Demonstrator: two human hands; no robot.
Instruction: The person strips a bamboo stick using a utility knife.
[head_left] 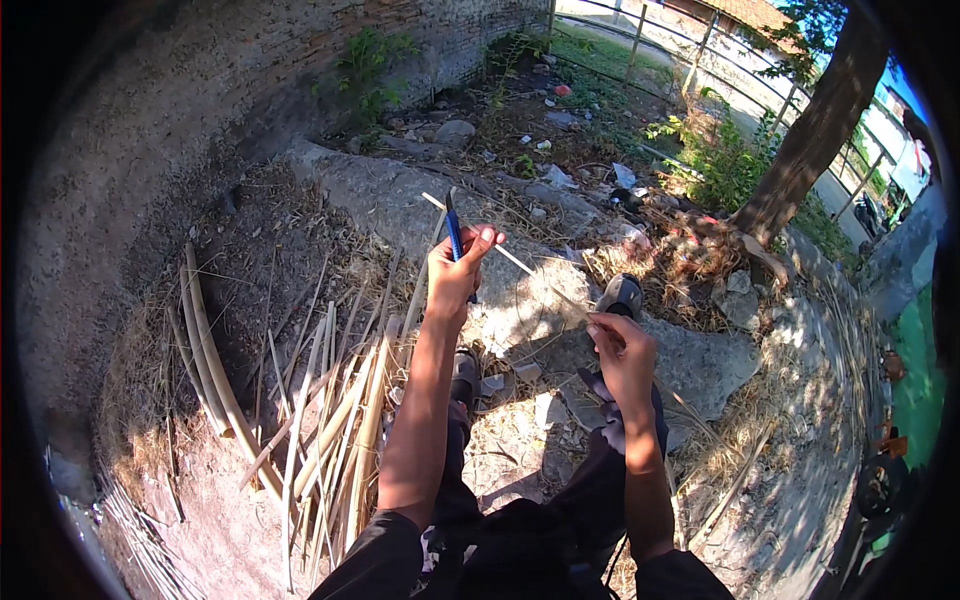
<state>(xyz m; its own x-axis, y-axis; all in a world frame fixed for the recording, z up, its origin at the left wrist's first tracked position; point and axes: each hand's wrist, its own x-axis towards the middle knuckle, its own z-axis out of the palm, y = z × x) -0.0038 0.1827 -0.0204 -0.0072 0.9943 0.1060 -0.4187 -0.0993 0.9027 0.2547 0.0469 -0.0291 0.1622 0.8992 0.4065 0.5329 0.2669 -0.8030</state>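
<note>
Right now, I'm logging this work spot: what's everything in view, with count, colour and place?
Knife: one, blue, in left hand
Thin strip: one, pale, left hand to right hand
Poles and strips: many, tan, ground at left
Rocks: several, grey, centre
Wall: one, grey, upper left
Litter: several, mostly white, beyond rocks
Plants: several, green, upper half
Tree trunk: one, brown, upper right
Surface, kind unclear: one, green, far right
Shoes: two, greyish, centre
Hands: two, bare, centre
</note>
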